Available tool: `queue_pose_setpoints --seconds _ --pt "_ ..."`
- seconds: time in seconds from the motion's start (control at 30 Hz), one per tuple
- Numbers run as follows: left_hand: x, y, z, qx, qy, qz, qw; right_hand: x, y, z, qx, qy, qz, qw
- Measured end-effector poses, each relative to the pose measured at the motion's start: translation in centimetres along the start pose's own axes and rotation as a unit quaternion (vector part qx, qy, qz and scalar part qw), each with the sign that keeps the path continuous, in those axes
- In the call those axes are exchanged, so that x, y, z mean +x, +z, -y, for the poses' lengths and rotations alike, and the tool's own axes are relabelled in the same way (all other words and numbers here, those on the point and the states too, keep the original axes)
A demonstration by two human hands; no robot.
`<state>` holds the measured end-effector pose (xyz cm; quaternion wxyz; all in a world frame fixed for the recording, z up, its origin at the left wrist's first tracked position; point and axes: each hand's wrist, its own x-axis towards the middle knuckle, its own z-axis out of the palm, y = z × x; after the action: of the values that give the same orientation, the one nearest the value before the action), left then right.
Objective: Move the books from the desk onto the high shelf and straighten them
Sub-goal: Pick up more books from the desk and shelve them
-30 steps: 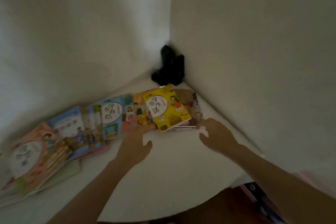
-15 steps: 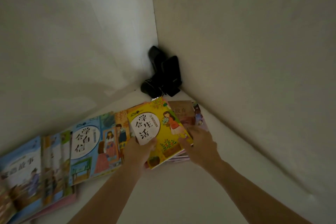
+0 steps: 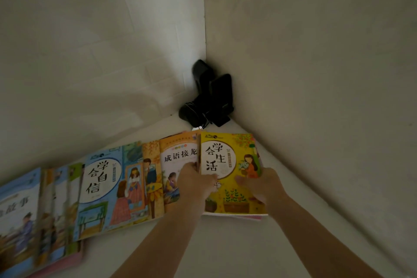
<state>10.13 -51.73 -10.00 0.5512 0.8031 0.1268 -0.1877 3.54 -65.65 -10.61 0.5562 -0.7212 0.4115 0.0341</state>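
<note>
Several picture books lie fanned in a row on the white shelf (image 3: pixel 225 250). A yellow book (image 3: pixel 228 165) tops a small stack at the right end, near the corner. My left hand (image 3: pixel 196 181) grips the yellow book's left edge, thumb over the cover. My right hand (image 3: pixel 262 184) holds its right edge, thumb across the cover. An orange book (image 3: pixel 178 156) lies partly under it, then a blue book (image 3: pixel 108 185) and, at the far left, a light blue book (image 3: pixel 15 210).
A black device (image 3: pixel 208 97) stands in the far corner where two white walls meet. The right wall (image 3: pixel 327 74) runs close beside the stack. Bare shelf surface lies in front of the books.
The view has moved closer. The yellow book has turned from slanted to square with the wall and now covers the brown book behind it. Both hands have shifted onto its side edges.
</note>
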Motion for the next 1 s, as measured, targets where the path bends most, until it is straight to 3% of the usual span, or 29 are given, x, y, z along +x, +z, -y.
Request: queue_pose_setpoints --seconds 0.1,0.23,0.3,0.6,1.0 --pt "-1.1 -2.4 0.0 -0.026 -0.021 0.077 0.996 -2.0 -0.1 -0.8 0.063 -0.056 0.034 0.996" --pt "-4.9 -5.9 2.4 0.024 0.149 0.134 0.979 -6.7 0.7 -3.6 0.049 -0.206 -0.029 0.977" --pt "-6.5 -6.8 3.8 0.043 0.190 0.158 0.968 -8.8 1.3 -4.8 0.043 -0.242 -0.031 0.969" --pt "-7.9 -7.4 8.3 0.018 0.196 0.156 0.968 -12.5 2.9 -8.9 0.039 -0.236 -0.064 0.969" --pt "-10.1 -7.1 8.7 -0.026 0.185 0.143 0.972 -12.5 3.9 -9.7 0.055 -0.257 -0.087 0.961"
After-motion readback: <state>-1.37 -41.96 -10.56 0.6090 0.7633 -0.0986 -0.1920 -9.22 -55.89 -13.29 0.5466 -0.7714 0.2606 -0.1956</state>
